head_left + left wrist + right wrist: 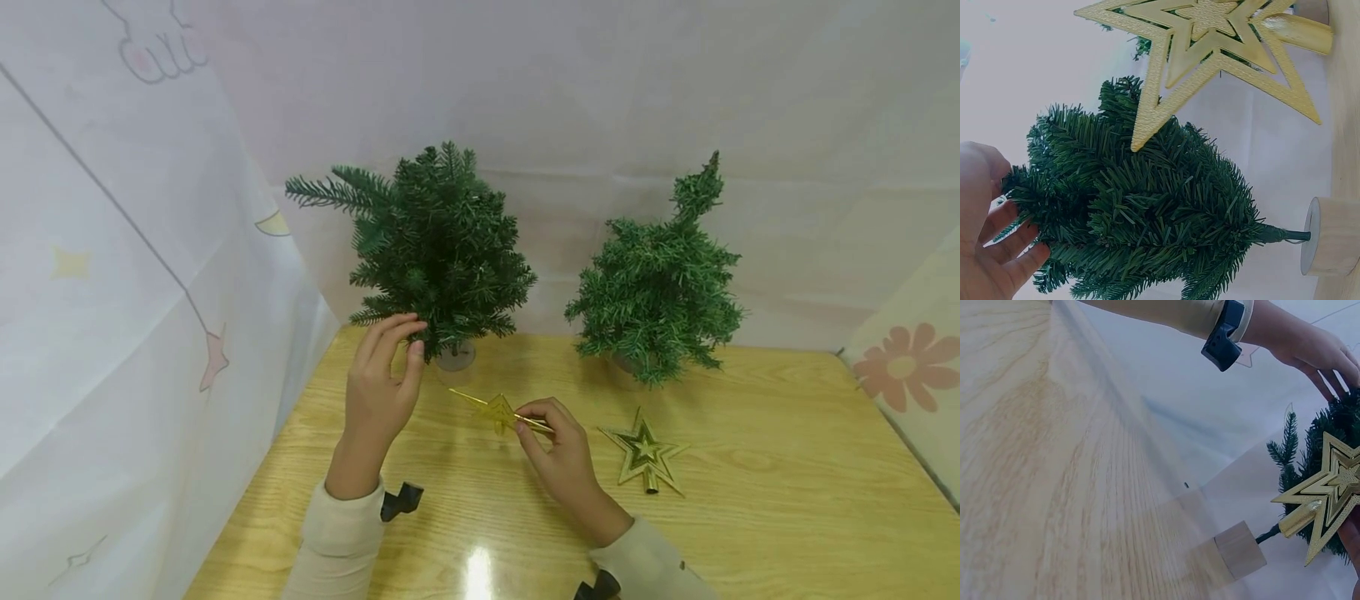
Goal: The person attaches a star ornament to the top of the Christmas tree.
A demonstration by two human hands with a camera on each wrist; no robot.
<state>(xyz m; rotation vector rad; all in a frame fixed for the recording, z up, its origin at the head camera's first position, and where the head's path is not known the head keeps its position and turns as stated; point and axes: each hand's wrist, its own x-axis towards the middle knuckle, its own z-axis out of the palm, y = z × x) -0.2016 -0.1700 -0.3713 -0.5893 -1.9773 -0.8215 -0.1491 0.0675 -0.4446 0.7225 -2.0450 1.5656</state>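
Note:
A gold star tree topper [498, 410] is pinched by one point between the thumb and fingers of my right hand [557, 446]. In the left wrist view the star [1216, 51] shows nested outlines and a short hollow stem, in front of the foliage. My left hand [381, 392] is raised beside the left artificial Christmas tree [450, 242]. Its fingers [1015, 240] are loosely bent, with the tips right at the end of the green branches. That tree stands on a round wooden base [1335, 236], which shows in the left wrist view.
A second gold star topper [645, 454] lies on the wooden table [787, 500], right of my right hand. Behind it stands another small green tree [660, 292], with its top bent. A printed cloth [555, 100] hangs behind the table and along its left side.

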